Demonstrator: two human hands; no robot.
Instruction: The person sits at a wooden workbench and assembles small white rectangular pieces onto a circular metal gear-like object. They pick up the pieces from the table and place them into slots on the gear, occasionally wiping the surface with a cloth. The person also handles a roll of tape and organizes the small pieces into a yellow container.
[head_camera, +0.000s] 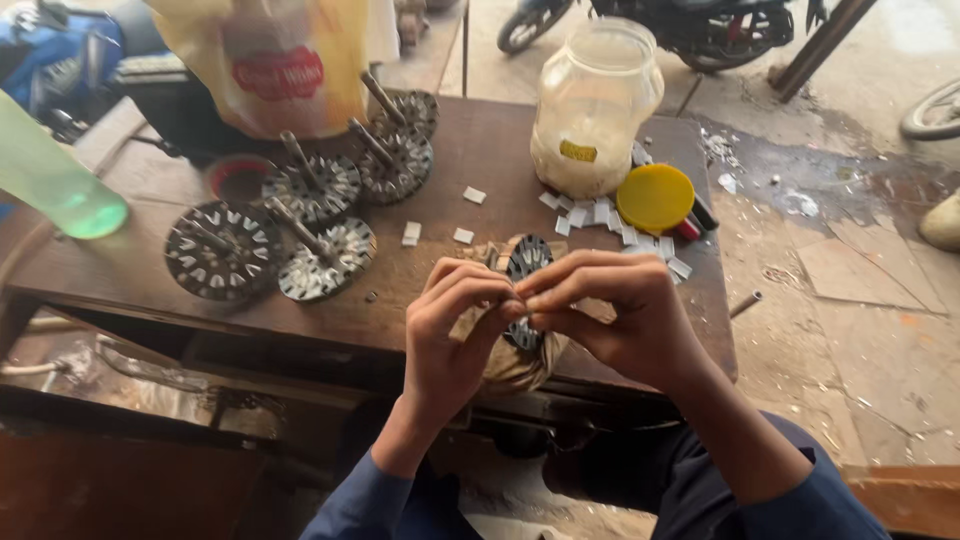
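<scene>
Wooden table: slotted discs, jar.

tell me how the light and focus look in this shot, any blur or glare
Head view: soft daylight, brighter on the wet ground at top right; the green bottle at the left edge is blurred and stretched; the plastic jar looks washed out; both hands and the slotted metal disc between them are fairly sharp.

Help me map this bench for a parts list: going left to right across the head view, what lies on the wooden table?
Green bottle → slotted metal discs with shafts → left hand → right hand, both pinching at one upright disc → plastic jar → yellow lid.
</scene>
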